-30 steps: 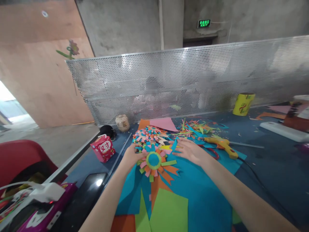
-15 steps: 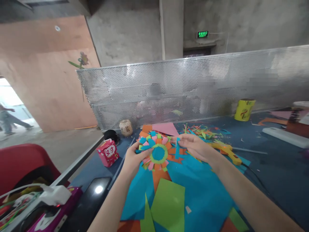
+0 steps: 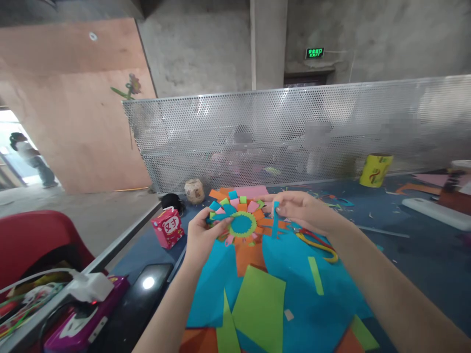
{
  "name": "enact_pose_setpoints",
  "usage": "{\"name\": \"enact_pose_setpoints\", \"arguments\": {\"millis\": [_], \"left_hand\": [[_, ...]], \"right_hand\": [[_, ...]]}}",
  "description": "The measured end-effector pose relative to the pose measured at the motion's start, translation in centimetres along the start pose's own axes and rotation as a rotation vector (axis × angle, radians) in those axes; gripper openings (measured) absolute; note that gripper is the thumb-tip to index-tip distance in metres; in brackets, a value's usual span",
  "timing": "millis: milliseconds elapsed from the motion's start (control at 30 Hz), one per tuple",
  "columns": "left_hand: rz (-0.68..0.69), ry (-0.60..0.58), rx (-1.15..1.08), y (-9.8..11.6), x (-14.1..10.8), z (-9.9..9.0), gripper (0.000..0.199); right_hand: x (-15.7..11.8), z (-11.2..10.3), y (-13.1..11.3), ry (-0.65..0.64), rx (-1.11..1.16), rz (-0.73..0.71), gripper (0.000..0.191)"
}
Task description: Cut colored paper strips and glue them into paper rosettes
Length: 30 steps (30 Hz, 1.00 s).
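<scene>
- Centre: left hand (image 3: 198,236), grip closed on paper flower (image 3: 243,224).
- Just right: right hand (image 3: 304,211), grip pinching blue paper strip (image 3: 275,224).
- Judged step: strip placement; next calls for alignment.

Left hand (image 3: 203,234) grips a paper flower (image 3: 243,224) — right hand (image 3: 306,211), a blue strip (image 3: 275,224).

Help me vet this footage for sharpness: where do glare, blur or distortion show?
Head view: glare on the black phone, washed-out doorway, pixelated patches behind the perforated screen, yellow roll leaning outward, likely wide-angle distortion; the paper flower looks slightly soft but readable.
</scene>
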<state>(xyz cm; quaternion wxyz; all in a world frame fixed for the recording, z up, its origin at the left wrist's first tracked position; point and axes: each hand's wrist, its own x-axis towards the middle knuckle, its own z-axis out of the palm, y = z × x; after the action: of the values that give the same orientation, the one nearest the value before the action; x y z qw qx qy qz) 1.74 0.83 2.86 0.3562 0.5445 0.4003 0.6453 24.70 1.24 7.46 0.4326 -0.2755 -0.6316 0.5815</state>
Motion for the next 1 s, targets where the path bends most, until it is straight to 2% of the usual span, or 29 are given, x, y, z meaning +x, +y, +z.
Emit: {"name": "enact_pose_setpoints", "arguments": {"millis": [100,200,333,533,600,667,767,867,1000], "left_hand": [[0.014,-0.039,0.033,-0.3,0.0,-0.2,0.026],[-0.001,-0.106,0.02,-0.6,0.0,-0.2,0.028],[-0.012,-0.147,0.022,-1.0,0.1,-0.3,0.026],[-0.032,-0.167,0.033,-1.0,-0.1,-0.4,0.038],[-0.061,-0.197,0.012,-0.7,-0.3,-0.3,0.046],[-0.083,-0.215,-0.001,-0.4,-0.4,-0.2,0.05],[-0.098,-0.245,-0.013,-0.2,-0.5,-0.2,0.046],[-0.134,-0.299,-0.037,-0.3,-0.5,-0.4,0.041],[-0.112,-0.357,-0.023,-0.2,-0.6,-0.7,0.039]], "right_hand": [[0.8,-0.4,0.8,-0.02,0.151,0.0,0.014],[1.4,-1.0,1.6,-0.103,0.27,-0.021,0.013],[1.9,-1.4,2.1,-0.191,0.272,-0.016,0.013],[2.5,-1.6,2.2,-0.222,0.274,0.008,0.019],[2.8,-1.9,2.4,-0.205,0.29,-0.008,0.019],[3.0,-2.3,2.6,-0.124,0.302,-0.016,0.018],[3.1,-3.1,2.6,-0.009,0.328,-0.042,0.019],[2.9,-3.6,2.5,0.021,0.359,-0.071,0.017],[2.7,-3.9,2.5,0.05,0.386,-0.022,0.016]]}}
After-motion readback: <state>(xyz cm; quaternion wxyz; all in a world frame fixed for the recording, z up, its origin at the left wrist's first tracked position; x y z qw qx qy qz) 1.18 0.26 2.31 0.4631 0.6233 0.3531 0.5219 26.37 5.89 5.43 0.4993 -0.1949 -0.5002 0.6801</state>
